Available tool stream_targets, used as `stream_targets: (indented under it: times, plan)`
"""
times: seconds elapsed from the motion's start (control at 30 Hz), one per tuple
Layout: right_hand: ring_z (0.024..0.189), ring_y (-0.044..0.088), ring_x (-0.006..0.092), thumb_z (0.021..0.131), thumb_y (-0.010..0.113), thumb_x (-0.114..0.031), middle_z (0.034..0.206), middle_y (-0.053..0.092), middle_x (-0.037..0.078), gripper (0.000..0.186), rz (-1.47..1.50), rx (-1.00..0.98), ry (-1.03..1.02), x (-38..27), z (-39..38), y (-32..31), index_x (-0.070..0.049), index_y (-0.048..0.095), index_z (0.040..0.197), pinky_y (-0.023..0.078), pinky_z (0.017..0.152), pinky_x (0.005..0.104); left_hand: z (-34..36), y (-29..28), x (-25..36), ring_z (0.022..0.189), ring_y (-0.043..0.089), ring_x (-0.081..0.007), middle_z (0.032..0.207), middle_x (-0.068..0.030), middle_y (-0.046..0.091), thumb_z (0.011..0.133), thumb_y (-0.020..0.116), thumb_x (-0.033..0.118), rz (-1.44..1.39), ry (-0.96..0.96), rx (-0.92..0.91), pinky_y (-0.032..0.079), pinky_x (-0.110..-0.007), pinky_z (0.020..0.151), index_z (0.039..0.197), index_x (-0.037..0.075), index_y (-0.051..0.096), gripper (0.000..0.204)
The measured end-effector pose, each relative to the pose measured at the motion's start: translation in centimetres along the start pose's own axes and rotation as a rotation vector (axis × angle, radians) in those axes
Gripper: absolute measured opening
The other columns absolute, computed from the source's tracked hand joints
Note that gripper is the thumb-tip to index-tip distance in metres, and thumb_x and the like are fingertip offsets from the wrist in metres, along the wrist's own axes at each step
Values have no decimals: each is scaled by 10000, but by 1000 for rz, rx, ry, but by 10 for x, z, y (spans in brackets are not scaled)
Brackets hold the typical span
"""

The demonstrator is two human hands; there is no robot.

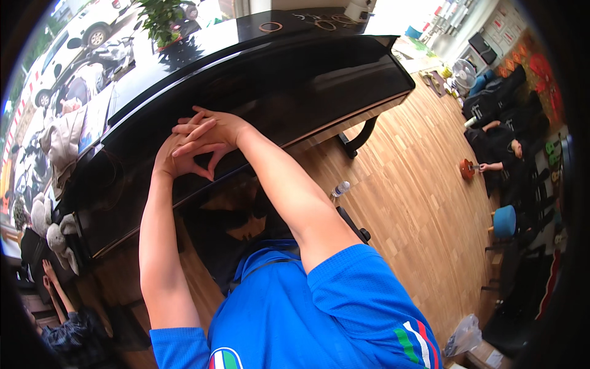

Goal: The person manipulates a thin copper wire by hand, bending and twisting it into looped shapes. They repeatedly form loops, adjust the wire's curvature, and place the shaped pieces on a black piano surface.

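"What's at the far left?"
"A grey plush rabbit (pixel 60 240), by the end of the piano (pixel 276 86). Then a potted plant (pixel 162 24) on the piano's top."

"And the hands?"
"The left hand (pixel 177 157) and right hand (pixel 226 127) are laced together, fingers clasping each other, arms stretched out, thumbs pointing back toward the body."

"Where's the piano from those fingers?"
"Below and beyond them, its glossy black body reaching out to both sides. I can't tell whether any finger touches it."

"Any labels or markings?"
"A striped badge (pixel 225 359) on the blue shirt (pixel 283 307), partly cut off. Right of it, a clear bottle (pixel 341 189) on the wood floor (pixel 405 178), then green, white and red stripes (pixel 413 345) on the sleeve."

"Farther right?"
"Someone holding a small brown guitar (pixel 468 170), and wall papers (pixel 505 27) with print too small to read."
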State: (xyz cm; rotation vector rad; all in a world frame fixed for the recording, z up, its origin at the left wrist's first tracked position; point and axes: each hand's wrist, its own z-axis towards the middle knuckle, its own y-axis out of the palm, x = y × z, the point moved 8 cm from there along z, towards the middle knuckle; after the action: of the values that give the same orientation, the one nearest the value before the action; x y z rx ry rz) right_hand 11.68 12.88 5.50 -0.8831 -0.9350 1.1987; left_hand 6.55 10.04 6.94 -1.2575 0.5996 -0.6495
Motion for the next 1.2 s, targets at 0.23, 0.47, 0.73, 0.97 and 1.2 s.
stream_targets:
  times: [0.23, 0.47, 0.73, 0.97, 1.2]
  plan:
    - [1479, 328, 297, 602, 679, -794, 1616, 298, 5, 978, -29, 97, -48, -5, -3, -2, -591, 290, 1476, 217, 1182, 607, -7, 23, -22, 1467, 308, -298, 1603, 4, 321, 346, 940, 316, -283, -240, -43, 380, -415, 1155, 1375, 268, 602, 1084]
    - [1478, 333, 306, 599, 664, -811, 1613, 303, 4, 998, -34, 144, 19, -3, -30, -15, -602, 253, 1484, 212, 1189, 607, 14, 8, 12, 1469, 312, -260, 1602, 59, 310, 424, 916, 337, 8, 15, 57, 373, -393, 1157, 1192, 352, 732, 790]
    - [1492, 304, 300, 609, 648, -823, 1624, 295, 5, 992, -213, 92, 262, 18, -128, -59, -595, 249, 1489, 206, 1192, 600, 109, 13, 75, 1486, 287, -265, 1600, 37, 327, 401, 923, 296, 42, 358, 135, 356, -416, 1174, 1163, 285, 748, 781]
    - [1495, 298, 275, 638, 493, -904, 1646, 257, -13, 1024, -525, -90, 570, -6, -269, -104, -584, 96, 1526, 198, 1200, 585, 200, 37, 187, 1457, 345, -288, 1625, 47, 267, 426, 933, 336, -61, 667, 184, 413, -428, 1132, 1284, 366, 657, 902]
    - [1488, 317, 264, 671, 456, -891, 1640, 257, -25, 1000, -671, -161, 740, -41, -344, -135, -586, 39, 1527, 210, 1198, 565, 239, 37, 257, 1415, 407, -319, 1631, -22, 281, 396, 951, 276, -267, 788, 123, 420, -435, 1122, 1470, 284, 470, 1177]
